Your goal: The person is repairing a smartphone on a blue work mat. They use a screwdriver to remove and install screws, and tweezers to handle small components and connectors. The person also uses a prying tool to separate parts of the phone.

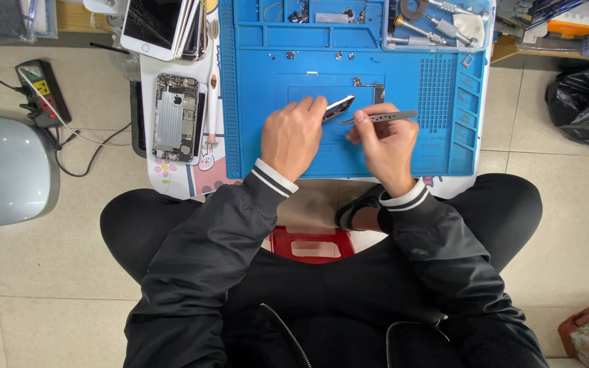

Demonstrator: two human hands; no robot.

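My left hand [293, 135] grips a small flat phone part [339, 107], dark with a pale edge, tilted above the blue repair mat [438, 102]. My right hand [384, 140] pinches metal tweezers [384, 117], whose tips point left and meet the lower edge of that part. A small circuit piece [371, 87] lies on the mat just beyond the two hands. Both forearms wear black sleeves with striped cuffs.
An opened phone body [176, 117] lies left of the mat, more phones [155, 26] behind it. Screwdrivers and tools [438, 27] fill the mat's top right tray. A power strip [42, 88] and grey device [5, 170] sit on the floor left; black bag [587, 102] right; red stool [311, 244] below.
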